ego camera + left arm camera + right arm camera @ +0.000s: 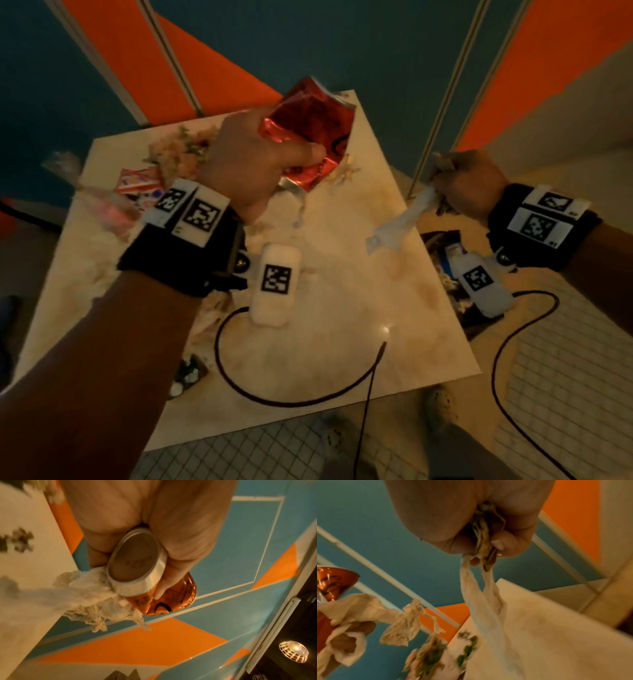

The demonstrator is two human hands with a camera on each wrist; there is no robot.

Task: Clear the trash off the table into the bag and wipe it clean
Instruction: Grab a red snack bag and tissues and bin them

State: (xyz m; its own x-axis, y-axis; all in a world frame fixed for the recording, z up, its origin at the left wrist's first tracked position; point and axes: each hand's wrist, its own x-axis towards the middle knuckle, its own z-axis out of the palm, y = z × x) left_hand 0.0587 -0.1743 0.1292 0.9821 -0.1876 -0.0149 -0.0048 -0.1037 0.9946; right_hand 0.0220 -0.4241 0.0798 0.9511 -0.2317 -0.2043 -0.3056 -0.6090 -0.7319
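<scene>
My left hand (253, 161) grips a crushed red drink can (308, 126) above the far part of the cream table (342, 308). Its silver base (135, 563) faces the left wrist camera, and a crumpled tissue (92, 596) is held against it. My right hand (469, 185) is closed on a pale twisted plastic wrapper (397, 226) that hangs past the table's right edge; in the right wrist view the wrapper (477, 591) trails from the fist. A dark bag (442, 246) lies low beside the table, below the right wrist.
Food scraps (181, 150) are spread at the table's far left, seen also as scraps (436, 653). Colourful wrappers (137, 185) and clear plastic lie at the left edge. More litter (188, 373) sits near the front left. Cables loop over the table and tiled floor (565, 394).
</scene>
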